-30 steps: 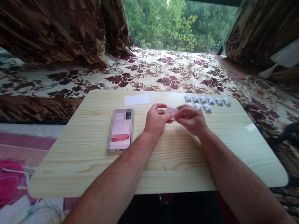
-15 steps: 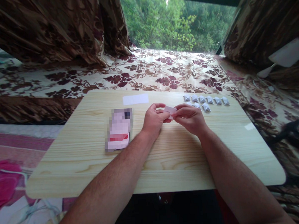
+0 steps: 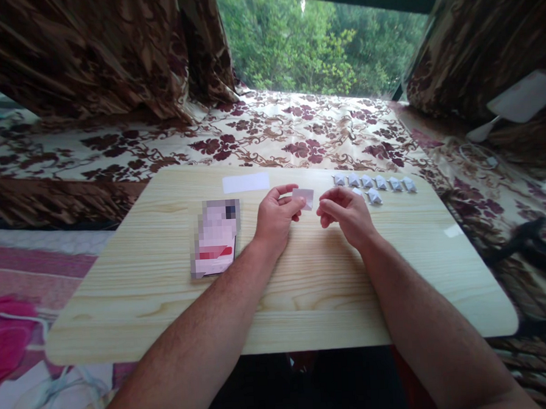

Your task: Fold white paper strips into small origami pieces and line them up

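My left hand (image 3: 274,220) pinches a small square of white paper (image 3: 304,197) between thumb and fingers, above the middle of the table. A crease line seems to cross the paper. Just to its right is my right hand (image 3: 348,213), apart from the paper. The fingers of that hand are curled in, with the thumb close to the index finger, and nothing shows in them. Beyond it, several small folded white paper pieces (image 3: 380,182) with raised points stand in two rows; my right hand partly covers the nearer row.
A pale wood-grain table (image 3: 135,297) lies under both arms. On its left rests a phone (image 3: 214,235), partly blurred out. A white paper strip (image 3: 245,182) lies near the far edge, and a small white patch (image 3: 454,230) near the right edge. Flowered cloth (image 3: 305,126) spreads behind.
My right hand has let go of the paper square and drawn slightly away to the right. The left hand still holds the paper, which is now turned more upright.
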Action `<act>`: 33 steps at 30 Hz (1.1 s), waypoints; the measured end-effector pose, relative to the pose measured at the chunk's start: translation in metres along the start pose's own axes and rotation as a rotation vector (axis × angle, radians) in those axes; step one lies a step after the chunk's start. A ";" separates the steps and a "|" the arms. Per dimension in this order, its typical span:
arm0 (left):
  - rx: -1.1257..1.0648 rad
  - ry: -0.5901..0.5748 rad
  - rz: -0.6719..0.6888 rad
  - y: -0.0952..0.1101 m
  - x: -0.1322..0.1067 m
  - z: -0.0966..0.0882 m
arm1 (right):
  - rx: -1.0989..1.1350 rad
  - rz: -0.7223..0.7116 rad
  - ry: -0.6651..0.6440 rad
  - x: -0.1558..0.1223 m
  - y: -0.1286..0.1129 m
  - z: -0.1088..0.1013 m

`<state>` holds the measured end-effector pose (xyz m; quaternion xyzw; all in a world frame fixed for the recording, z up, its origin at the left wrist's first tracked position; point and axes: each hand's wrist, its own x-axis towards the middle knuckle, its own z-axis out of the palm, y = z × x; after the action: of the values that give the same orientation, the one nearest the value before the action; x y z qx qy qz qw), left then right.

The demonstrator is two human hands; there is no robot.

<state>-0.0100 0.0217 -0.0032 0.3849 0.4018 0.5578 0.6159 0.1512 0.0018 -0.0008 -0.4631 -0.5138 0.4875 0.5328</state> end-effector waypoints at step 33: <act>0.260 -0.092 0.064 -0.008 -0.004 -0.001 | -0.189 -0.087 0.037 -0.001 -0.005 0.003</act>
<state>-0.0079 0.0174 -0.0106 0.4992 0.4294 0.5024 0.5604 0.1487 0.0003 0.0037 -0.4973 -0.5673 0.4047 0.5168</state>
